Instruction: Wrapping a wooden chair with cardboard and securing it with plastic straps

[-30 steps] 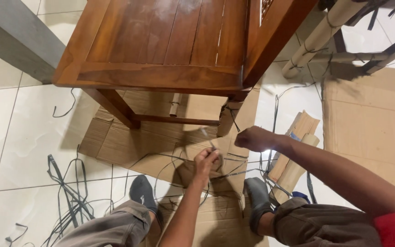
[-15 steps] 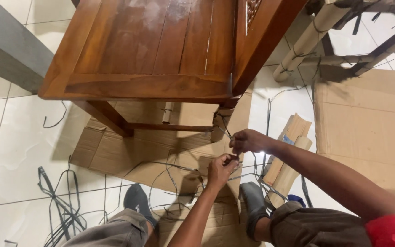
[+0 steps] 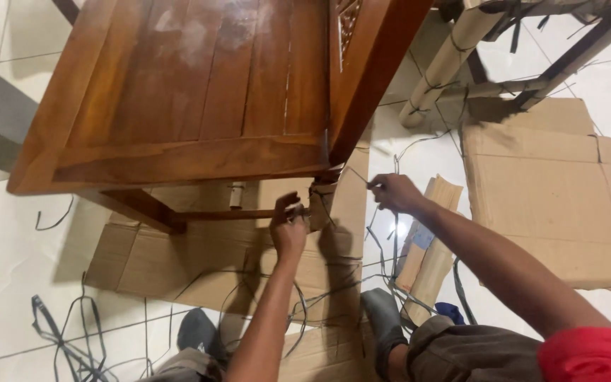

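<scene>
Right hand [image 3: 392, 192] gripped the strap [image 3: 357, 175] taut, left hand [image 3: 288, 225] closed on the wrapped chair leg [image 3: 322, 204]; tying appeared underway, needing steady tension.

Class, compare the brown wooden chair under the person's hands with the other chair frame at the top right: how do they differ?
The brown wooden chair shows bare polished slats; the chair frame at the top right has legs wrapped in tan cardboard tied with dark strapping. The wooden chair stands on flattened cardboard; the wrapped frame stands on white tile. The left hand and right hand work at the wooden chair's leg only. Both are upright.
</scene>
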